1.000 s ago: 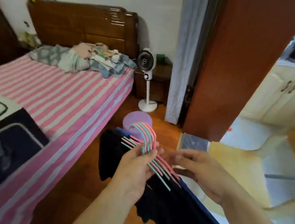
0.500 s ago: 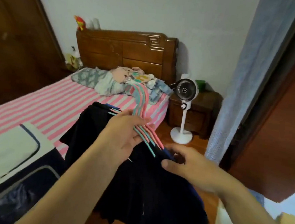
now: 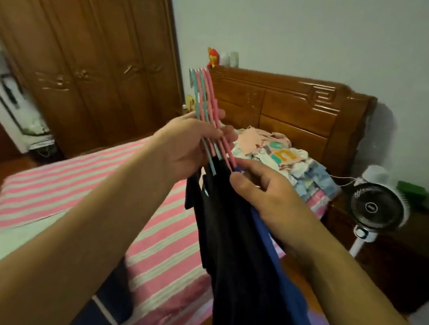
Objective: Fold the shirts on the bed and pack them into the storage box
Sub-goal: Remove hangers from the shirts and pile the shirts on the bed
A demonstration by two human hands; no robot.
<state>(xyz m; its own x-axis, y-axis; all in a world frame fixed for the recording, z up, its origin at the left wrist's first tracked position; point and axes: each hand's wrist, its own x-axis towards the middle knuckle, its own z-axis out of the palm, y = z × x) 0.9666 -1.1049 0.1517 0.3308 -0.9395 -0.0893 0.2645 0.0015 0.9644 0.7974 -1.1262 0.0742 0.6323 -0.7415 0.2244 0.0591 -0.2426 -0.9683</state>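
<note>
The left hand [image 3: 184,144] is curled round a bunch of pink and teal hangers [image 3: 207,113], fingers wrapped across their stems. The hangers' long axis runs steeply upward, leaning toward the upper left, with the hook ends topmost in front of the headboard [image 3: 289,109]. The right hand [image 3: 262,191] sits just below and to the right, its thumb and fingers pinching the collar end of the shirts [image 3: 240,241] where the lowest hanger arm meets the cloth.

The shirts, dark ones with a blue one at the right edge, hang straight down from the hangers between the two forearms, above the near side of the bed [image 3: 78,185] and not lying on it.

The bed has a pink-and-white striped cover. A pile of light clothes [image 3: 280,157] lies at its head end. A dark storage box [image 3: 110,303] with a white edge shows partly under the left forearm, on the bed. A wooden wardrobe [image 3: 89,50] stands to the left, a small fan [image 3: 376,208] to the right.
</note>
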